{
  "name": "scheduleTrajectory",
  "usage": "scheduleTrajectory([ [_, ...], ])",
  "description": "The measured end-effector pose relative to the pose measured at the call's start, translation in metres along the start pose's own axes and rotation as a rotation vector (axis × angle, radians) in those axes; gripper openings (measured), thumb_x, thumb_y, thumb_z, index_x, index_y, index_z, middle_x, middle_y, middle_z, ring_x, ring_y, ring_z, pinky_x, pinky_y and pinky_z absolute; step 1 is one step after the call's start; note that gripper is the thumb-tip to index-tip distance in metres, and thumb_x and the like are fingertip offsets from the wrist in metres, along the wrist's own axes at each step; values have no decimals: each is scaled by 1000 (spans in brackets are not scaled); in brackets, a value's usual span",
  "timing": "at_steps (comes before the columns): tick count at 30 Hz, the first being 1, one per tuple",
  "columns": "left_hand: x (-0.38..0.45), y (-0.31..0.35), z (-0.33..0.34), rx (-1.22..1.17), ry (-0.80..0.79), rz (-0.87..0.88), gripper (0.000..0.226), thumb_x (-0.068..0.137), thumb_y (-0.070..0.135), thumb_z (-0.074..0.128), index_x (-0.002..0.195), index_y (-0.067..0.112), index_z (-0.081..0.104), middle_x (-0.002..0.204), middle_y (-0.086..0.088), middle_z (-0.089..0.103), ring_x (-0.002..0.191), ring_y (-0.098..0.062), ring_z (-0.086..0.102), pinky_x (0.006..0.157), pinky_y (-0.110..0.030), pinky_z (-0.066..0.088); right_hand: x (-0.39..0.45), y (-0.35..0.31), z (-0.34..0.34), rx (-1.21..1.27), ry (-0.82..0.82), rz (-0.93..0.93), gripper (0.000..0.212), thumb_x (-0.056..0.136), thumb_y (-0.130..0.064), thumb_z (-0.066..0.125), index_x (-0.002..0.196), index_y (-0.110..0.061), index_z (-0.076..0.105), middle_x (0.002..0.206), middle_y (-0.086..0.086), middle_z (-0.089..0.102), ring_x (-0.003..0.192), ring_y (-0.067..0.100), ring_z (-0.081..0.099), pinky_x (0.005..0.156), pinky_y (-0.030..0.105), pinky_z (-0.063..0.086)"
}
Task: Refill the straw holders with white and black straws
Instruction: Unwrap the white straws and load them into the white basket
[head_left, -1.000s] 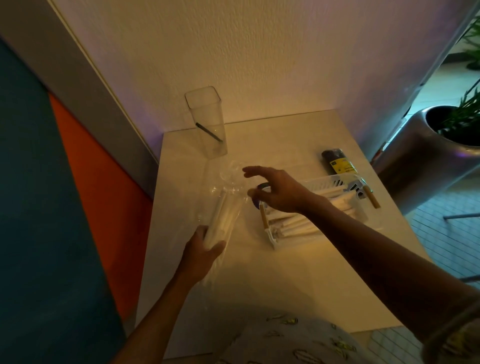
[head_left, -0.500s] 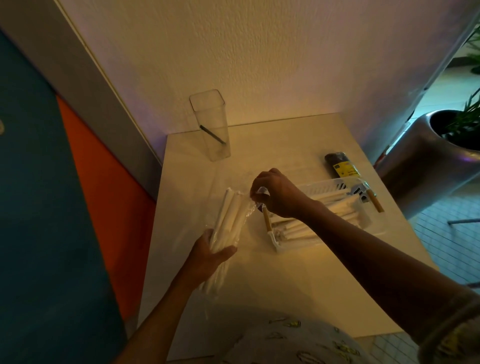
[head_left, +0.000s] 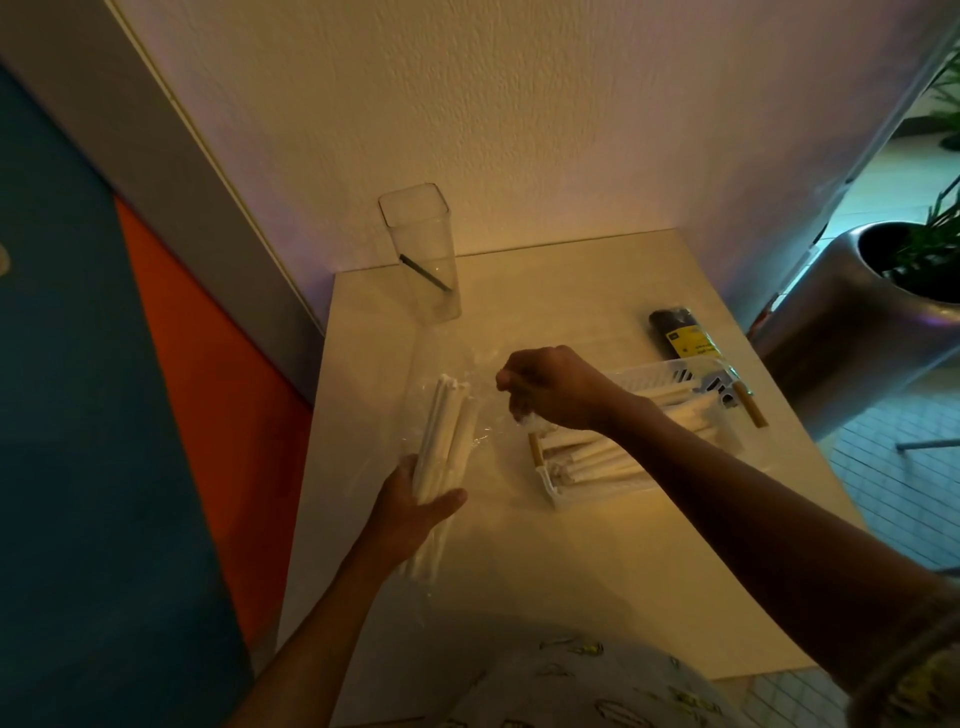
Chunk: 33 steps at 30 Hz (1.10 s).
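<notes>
1. A white table (head_left: 597, 571) stands in a corner; a clear holder (head_left: 423, 254) with one black straw (head_left: 426, 272) sits at its far left corner.
2. The left hand (head_left: 410, 512) grips the wrapped white straws (head_left: 445, 439) near the left edge.
3. The right hand (head_left: 553, 387) pinches the wrap (head_left: 480, 400).
4. Best to peel the wrap away gently, bundle held firm, beside the basket (head_left: 639, 376).

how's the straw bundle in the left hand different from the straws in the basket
The bundle is wrapped in clear plastic and gripped by the left hand; the basket straws lie loose in the white basket. The bundle points away from the person; the basket straws run crosswise. Both sets look white.
</notes>
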<state>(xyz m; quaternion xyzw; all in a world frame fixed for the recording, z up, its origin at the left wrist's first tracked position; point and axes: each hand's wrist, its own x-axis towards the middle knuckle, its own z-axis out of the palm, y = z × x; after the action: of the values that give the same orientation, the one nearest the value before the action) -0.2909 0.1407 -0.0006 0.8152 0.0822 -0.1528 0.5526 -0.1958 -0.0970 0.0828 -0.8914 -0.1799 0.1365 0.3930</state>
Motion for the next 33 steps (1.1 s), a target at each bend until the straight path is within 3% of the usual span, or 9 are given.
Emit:
scheduleTrajectory([
  [4, 3, 2, 1, 0, -23, 10, 65, 74, 37, 79, 128, 26, 45, 110, 4, 61, 97, -12, 63, 68, -18, 51, 4, -6, 5, 31, -53, 39, 25, 99, -20, 56, 124, -18, 56, 90, 3, 71, 68, 17, 71, 67, 32, 61],
  [10, 7, 6, 3, -16, -77, 7, 62, 75, 34, 79, 126, 27, 46, 110, 3, 62, 97, -13, 64, 70, -21, 53, 8, -6, 13, 42, -70, -24, 51, 89, -40, 67, 133, -19, 54, 118, 3, 63, 93, 13, 66, 84, 32, 57],
  [16, 9, 5, 5, -20, -95, 7, 66, 73, 34, 80, 128, 27, 45, 111, 4, 61, 102, -14, 62, 79, -27, 54, 9, -6, 21, 130, -36, -42, 38, 89, -33, 70, 121, -13, 62, 100, 3, 69, 77, 12, 71, 77, 30, 60],
  [22, 7, 5, 3, -48, -88, -2, 71, 68, 39, 81, 128, 27, 45, 111, 2, 62, 101, -15, 64, 79, -28, 56, 9, -9, 15, 111, -16, -32, 21, 93, -25, 65, 110, -13, 64, 83, -4, 66, 64, 0, 64, 58, 13, 48],
  [26, 7, 6, 1, -63, -88, 18, 81, 58, 51, 86, 126, 26, 50, 109, -1, 65, 99, -16, 67, 78, -29, 57, 13, -9, 7, 122, 10, -24, 16, 94, -24, 65, 107, -15, 65, 89, -2, 66, 68, 5, 66, 64, 18, 55],
  [30, 8, 6, 2, -52, -68, 27, 73, 60, 48, 84, 122, 28, 51, 107, -1, 66, 97, -15, 67, 80, -33, 58, 15, -10, -4, 138, 88, -31, 16, 94, -23, 64, 106, -13, 66, 94, 0, 68, 76, 12, 68, 70, 23, 58],
  [33, 9, 7, 3, -42, -62, 30, 68, 64, 42, 87, 121, 29, 50, 107, -1, 66, 97, -15, 67, 82, -35, 58, 16, -9, -11, 166, 139, -20, 13, 95, -23, 63, 105, -15, 66, 94, -3, 67, 74, 7, 67, 67, 18, 56],
])
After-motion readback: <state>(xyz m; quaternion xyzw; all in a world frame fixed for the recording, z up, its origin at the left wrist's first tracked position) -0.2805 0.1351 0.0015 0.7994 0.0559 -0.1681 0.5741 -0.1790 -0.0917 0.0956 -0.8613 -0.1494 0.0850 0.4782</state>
